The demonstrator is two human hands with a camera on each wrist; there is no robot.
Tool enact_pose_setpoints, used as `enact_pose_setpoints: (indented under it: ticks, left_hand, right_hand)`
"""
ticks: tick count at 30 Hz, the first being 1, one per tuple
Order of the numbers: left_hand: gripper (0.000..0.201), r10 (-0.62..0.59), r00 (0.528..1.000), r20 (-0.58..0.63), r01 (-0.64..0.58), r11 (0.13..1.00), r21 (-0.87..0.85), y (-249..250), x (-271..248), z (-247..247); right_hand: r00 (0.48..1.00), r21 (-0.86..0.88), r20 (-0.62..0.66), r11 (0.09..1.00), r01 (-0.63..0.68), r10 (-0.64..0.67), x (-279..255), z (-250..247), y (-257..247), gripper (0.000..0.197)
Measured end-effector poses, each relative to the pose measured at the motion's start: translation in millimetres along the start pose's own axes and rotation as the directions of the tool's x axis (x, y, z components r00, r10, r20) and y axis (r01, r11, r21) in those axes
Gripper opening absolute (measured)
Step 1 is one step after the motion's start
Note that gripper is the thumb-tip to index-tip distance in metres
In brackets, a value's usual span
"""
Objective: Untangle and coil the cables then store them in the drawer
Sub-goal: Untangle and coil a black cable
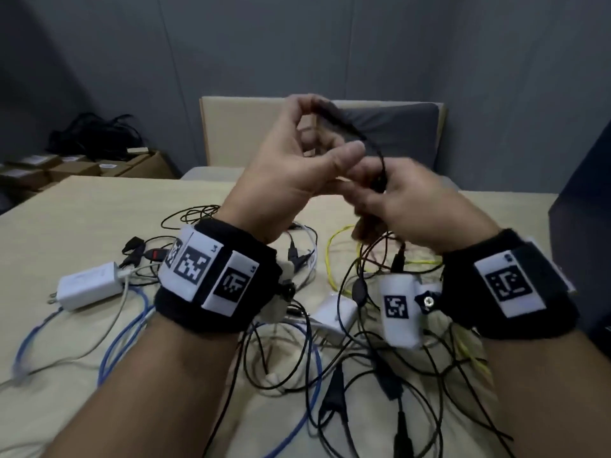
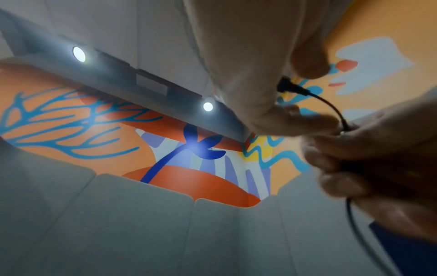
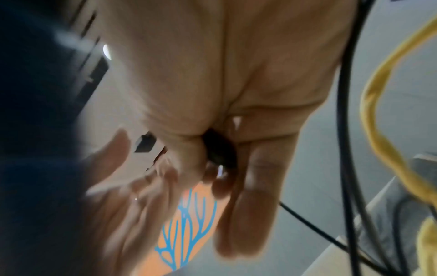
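Over by the far left corner of the tabletop, beyond its edge, brown cardboard boxes sat on the floor with a heap of dark cords on top, against a grey wall. Near the left edge lay a white charger, its pale lead and a blue cable running toward the near edge. My left hand was raised over the middle of the tabletop, fingers curled, pinching the plug end of a thin black cable; the left wrist view showed that plug pressed between thumb and finger. My right hand was just beside it, fingers closed round the same cable lower down, its slack dropping into the tangle of cables below. A yellow cable looped through that tangle toward the right edge. Past the far edge stood a chair with a grey cushion. A dark blue cabinet rose at the right edge. I could not pick out a drawer.
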State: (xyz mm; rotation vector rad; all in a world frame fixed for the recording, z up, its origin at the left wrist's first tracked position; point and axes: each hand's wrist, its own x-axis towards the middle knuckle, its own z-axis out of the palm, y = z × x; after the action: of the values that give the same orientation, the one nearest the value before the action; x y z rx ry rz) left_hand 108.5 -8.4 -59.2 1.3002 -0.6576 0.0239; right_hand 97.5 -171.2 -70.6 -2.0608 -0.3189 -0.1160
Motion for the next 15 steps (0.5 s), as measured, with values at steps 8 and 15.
enact_pose_setpoints:
  ticks: [8, 15]
  left_hand:
    - [0.062, -0.503, 0.852, 0.142, 0.287, 0.678, 0.676, -21.3, -5.5, 6.3]
    - [0.009, -0.557, 0.811, 0.176, 0.242, 0.594, 0.767, -33.1, -8.7, 10.6]
  right_hand:
    - [0.9, 0.347, -0.421, 0.897, 0.272, -0.11, 1.4, -36.2, -2.2, 0.014]
    - [0.897, 0.631, -0.43, 0.676, 0.38, -0.104, -2.9, -45.7, -9.8, 0.016]
